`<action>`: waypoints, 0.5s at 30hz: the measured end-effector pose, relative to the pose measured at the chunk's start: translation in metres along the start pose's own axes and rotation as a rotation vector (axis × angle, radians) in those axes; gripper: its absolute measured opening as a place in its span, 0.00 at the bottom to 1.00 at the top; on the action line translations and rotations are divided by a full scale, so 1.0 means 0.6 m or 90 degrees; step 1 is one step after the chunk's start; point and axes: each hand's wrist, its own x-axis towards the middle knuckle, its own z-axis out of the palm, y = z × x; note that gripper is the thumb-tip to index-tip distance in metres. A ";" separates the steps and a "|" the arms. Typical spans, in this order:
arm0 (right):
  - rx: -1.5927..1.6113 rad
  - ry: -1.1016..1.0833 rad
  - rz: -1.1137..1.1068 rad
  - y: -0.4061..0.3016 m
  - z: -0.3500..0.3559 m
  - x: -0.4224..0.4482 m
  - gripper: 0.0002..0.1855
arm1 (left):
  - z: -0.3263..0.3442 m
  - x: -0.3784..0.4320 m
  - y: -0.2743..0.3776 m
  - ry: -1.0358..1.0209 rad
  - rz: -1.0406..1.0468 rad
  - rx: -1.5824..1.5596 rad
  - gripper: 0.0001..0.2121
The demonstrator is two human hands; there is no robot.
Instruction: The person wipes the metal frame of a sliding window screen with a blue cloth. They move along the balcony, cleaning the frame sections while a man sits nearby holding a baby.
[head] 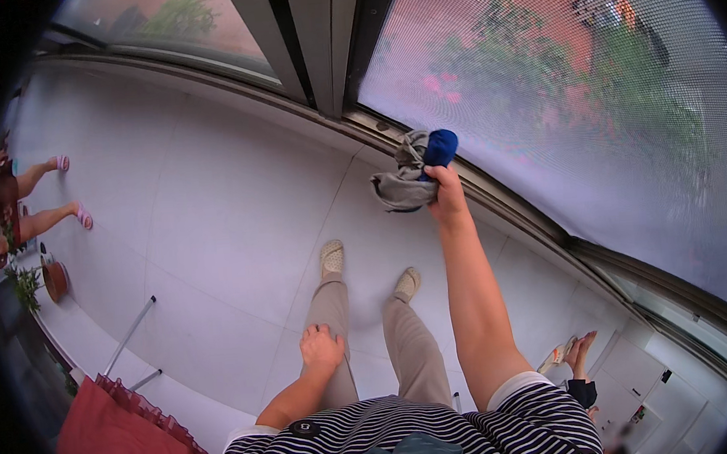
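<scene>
My right hand (447,189) grips a bunched grey cloth (402,186) together with a blue cloth (440,147). Both hang over the metal window track (494,196), at the foot of a mesh screen (538,101); whether they touch the track I cannot tell. My left hand (321,347) rests on my left thigh, over the beige trousers (330,305), and holds nothing. Its fingers curl slightly over the fabric.
At left, a person's legs (47,220) in pink sandals and a potted plant (54,280) stand near a ledge. A red cloth (125,440) covers something with metal legs (131,335). Another person's foot (584,347) shows at lower right, by white cabinets (632,366).
</scene>
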 end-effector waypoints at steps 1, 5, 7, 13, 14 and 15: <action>0.021 -0.012 0.008 -0.003 -0.002 -0.011 0.15 | -0.008 -0.003 0.005 0.003 0.006 -0.006 0.20; -0.067 -0.012 0.028 -0.043 -0.051 -0.041 0.16 | -0.170 0.001 0.140 -0.121 -0.091 -0.034 0.19; -0.099 -0.016 0.051 -0.041 -0.024 -0.047 0.16 | -0.144 -0.001 0.123 -0.117 -0.131 -0.060 0.19; -0.520 0.024 -0.153 -0.029 -0.004 -0.030 0.18 | -0.122 -0.007 0.126 -0.104 -0.147 -0.075 0.19; -0.646 0.067 -0.174 -0.031 0.007 -0.027 0.20 | -0.120 -0.009 0.124 -0.102 -0.150 -0.078 0.19; -0.767 0.102 -0.190 -0.043 0.063 -0.034 0.21 | -0.119 -0.017 0.113 -0.099 -0.163 -0.079 0.19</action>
